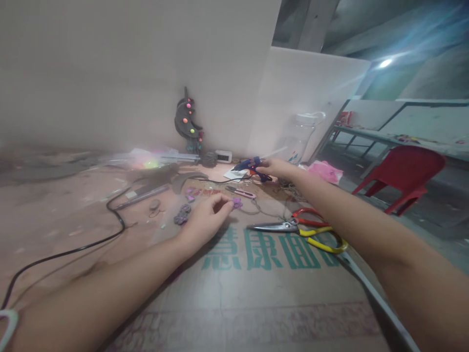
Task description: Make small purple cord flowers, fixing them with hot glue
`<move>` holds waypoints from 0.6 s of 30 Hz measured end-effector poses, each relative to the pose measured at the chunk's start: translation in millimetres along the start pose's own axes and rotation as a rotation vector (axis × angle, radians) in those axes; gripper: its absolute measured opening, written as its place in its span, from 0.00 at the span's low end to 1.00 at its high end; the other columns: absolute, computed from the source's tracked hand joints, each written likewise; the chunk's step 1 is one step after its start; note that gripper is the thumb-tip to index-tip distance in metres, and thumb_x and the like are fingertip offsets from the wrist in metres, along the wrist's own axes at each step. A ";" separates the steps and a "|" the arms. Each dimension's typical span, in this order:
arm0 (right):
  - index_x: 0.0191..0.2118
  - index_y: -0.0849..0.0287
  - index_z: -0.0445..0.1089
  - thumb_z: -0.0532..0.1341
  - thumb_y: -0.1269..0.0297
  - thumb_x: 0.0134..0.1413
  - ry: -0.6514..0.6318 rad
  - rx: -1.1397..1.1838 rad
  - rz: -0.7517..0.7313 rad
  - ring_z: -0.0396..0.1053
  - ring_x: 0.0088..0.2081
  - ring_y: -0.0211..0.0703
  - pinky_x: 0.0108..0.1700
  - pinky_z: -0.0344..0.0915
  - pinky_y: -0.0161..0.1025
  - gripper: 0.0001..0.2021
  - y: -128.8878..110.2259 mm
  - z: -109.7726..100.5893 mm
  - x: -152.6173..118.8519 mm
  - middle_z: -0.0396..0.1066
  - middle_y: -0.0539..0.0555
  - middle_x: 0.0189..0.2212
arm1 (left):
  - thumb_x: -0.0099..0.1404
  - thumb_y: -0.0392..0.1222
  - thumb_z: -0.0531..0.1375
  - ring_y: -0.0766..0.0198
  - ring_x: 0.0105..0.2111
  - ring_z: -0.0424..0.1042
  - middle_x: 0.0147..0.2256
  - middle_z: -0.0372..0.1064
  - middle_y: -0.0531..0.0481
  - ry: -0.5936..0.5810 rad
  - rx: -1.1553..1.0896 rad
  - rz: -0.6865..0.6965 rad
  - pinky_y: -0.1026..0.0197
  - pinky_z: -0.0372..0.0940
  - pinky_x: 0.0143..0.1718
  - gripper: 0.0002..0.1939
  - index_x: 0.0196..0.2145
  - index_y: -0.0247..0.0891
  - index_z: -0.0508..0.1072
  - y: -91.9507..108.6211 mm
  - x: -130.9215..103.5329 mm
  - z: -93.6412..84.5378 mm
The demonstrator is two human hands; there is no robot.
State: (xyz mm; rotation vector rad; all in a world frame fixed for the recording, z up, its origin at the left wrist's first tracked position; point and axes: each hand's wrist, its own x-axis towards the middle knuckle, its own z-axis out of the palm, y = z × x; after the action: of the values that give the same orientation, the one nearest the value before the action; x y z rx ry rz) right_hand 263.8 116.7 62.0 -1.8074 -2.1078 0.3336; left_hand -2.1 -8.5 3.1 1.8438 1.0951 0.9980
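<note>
Between the thumb and fingers of my left hand [208, 212] is a small purple flower-like piece [237, 203], held just above the cardboard sheet [234, 288]. My right hand [274, 168] reaches to the back and is closed around the handle of a blue hot glue gun [249, 165]. Its nozzle points left over a small white card [234, 174]. To the left of my left hand lie a grey-purple knotted piece [182, 214] and a small purple piece [190, 195]. A pink utility knife [242, 192] lies between my hands.
Scissors with red and yellow handles [300, 227] lie under my right forearm. A dark crescent ornament with coloured balls [186, 120] stands against the wall. A clear bottle [300, 139] and pink plastic bag [325, 171] are at the right. A black cable [73, 252] crosses the left side.
</note>
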 end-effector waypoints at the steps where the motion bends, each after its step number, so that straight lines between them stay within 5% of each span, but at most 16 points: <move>1: 0.40 0.62 0.77 0.65 0.57 0.52 -0.010 0.003 0.002 0.73 0.37 0.45 0.44 0.67 0.38 0.14 0.8 1.1 3.8 0.79 0.54 0.33 | 0.66 0.50 0.55 0.62 0.32 0.71 0.31 0.73 0.51 -0.003 -0.010 -0.012 0.63 0.60 0.31 0.13 0.35 0.37 0.72 0.8 0.0 0.0; 9: 0.42 0.67 0.75 0.64 0.58 0.52 0.069 0.020 0.046 0.72 0.34 0.44 0.38 0.65 0.35 0.17 -0.8 25.9 4.9 0.77 0.58 0.33 | 0.66 0.51 0.55 0.62 0.32 0.72 0.31 0.73 0.51 0.005 -0.007 -0.010 0.64 0.61 0.31 0.14 0.35 0.37 0.72 -1.3 0.2 -0.2; 18: 0.48 0.65 0.71 0.61 0.58 0.55 0.180 0.121 0.039 0.73 0.36 0.43 0.39 0.66 0.35 0.19 -16.4 -3.7 -23.9 0.78 0.58 0.37 | 0.65 0.49 0.56 0.63 0.31 0.72 0.31 0.73 0.51 0.004 -0.035 -0.012 0.64 0.62 0.31 0.13 0.35 0.36 0.73 -1.3 1.0 -0.1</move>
State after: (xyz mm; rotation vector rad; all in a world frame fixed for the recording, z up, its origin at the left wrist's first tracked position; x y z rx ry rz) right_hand 253.5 90.3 69.3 -1.7422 -1.8913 0.2906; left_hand -2.2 -7.1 2.2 1.8062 1.0830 1.0079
